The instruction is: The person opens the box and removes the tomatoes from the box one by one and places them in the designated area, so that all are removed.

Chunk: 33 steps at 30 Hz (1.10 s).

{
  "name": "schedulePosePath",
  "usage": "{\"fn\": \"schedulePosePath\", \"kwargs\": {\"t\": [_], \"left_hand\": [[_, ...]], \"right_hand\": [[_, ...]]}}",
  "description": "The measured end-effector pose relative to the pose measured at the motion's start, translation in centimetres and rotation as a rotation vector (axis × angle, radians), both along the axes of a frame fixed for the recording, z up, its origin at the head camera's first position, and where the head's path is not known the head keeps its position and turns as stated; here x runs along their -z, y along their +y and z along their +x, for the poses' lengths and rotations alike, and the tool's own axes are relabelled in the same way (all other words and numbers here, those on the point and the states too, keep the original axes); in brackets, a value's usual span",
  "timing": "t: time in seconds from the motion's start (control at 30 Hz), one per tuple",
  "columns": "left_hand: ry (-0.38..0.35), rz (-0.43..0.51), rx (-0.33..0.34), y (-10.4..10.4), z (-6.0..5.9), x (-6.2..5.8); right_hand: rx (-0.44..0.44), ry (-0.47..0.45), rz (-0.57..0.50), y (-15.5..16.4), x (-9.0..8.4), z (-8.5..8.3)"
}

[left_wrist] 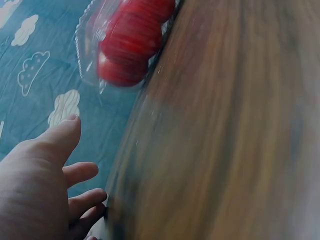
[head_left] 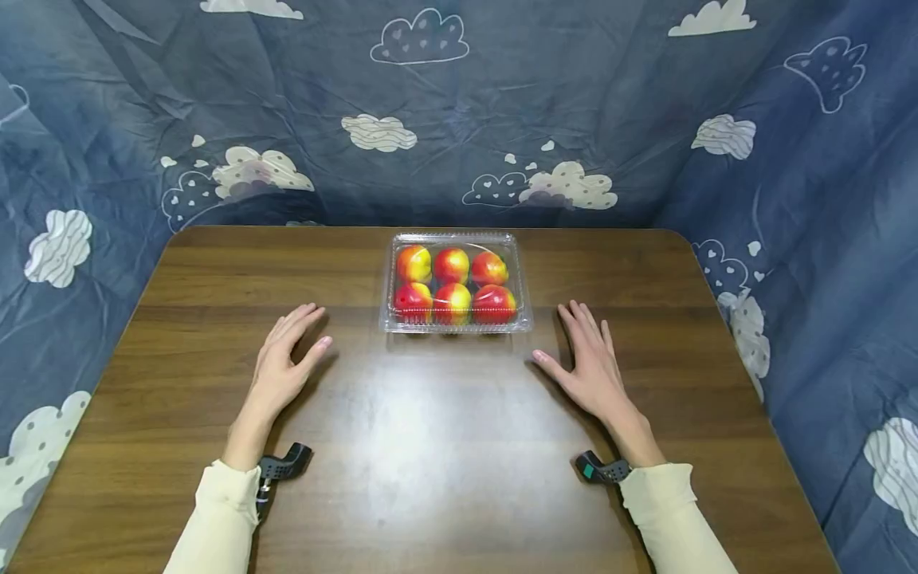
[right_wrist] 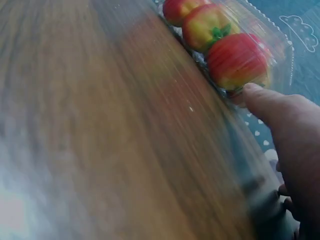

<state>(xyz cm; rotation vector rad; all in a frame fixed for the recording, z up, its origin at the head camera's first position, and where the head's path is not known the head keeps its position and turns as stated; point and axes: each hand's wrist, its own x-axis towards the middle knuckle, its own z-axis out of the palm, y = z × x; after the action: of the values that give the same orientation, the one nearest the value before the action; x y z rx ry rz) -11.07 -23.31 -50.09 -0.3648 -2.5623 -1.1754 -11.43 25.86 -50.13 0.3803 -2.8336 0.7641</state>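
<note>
While fruit box (head_left: pixel 459 327) sits beyond, left grip (head_left: pixel 282 370), right grip (head_left: pixel 591 373) spread; both point forward

Seen from above the near side of the brown wood-grain table (head_left: pixel 445 383), my head view faces forward and down, far enough off to include the dark blue, cloud-printed cloth (head_left: pixel 437 96) behind. My two wrist views look forward, low over the tabletop and rolled in opposite directions, from close beside the bare left hand (head_left: pixel 282 363) and the bare right hand (head_left: pixel 591 367). All three share the clear rectangular plastic box (head_left: pixel 523 317), cropped by the top edge in both wrist views.
</note>
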Motion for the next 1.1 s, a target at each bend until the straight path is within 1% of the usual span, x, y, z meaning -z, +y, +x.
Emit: {"fn": "schedulePosePath", "kwargs": {"t": [0.1,0.2,0.37,0.57,0.73,0.83,0.9,1.0,1.1], "left_hand": [[-0.001,0.019,0.018,0.7,-0.2,0.1],[0.01,0.045,0.029,1.7,-0.8,0.2],[0.009,0.076,0.025,3.2,-1.4,0.1],[0.007,0.116,0.027,4.6,-1.4,0.0],[-0.001,0.182,-0.002,5.7,-1.2,0.0],[0.001,0.226,-0.008,6.3,-1.3,0.0],[-0.001,0.251,-0.008,6.7,-1.4,-0.1],[-0.017,0.283,-0.017,7.0,-1.5,-0.2],[-0.036,0.329,-0.032,7.2,-1.4,-0.4]], "right_hand": [[0.0,0.017,-0.038,-0.2,0.2,-0.2],[0.0,0.028,-0.074,-0.2,0.1,-0.6],[0.003,0.03,-0.122,-0.3,-0.1,-1.0],[0.015,0.016,-0.176,-1.4,0.1,-1.0],[0.023,0.018,-0.237,-3.0,0.0,-0.9],[0.029,0.049,-0.28,-3.9,-0.4,-1.1],[0.022,0.086,-0.305,-4.6,-0.8,-1.2],[-0.015,0.145,-0.326,-5.6,-1.4,-1.6],[-0.062,0.201,-0.316,-6.7,-2.2,-2.0]]}}
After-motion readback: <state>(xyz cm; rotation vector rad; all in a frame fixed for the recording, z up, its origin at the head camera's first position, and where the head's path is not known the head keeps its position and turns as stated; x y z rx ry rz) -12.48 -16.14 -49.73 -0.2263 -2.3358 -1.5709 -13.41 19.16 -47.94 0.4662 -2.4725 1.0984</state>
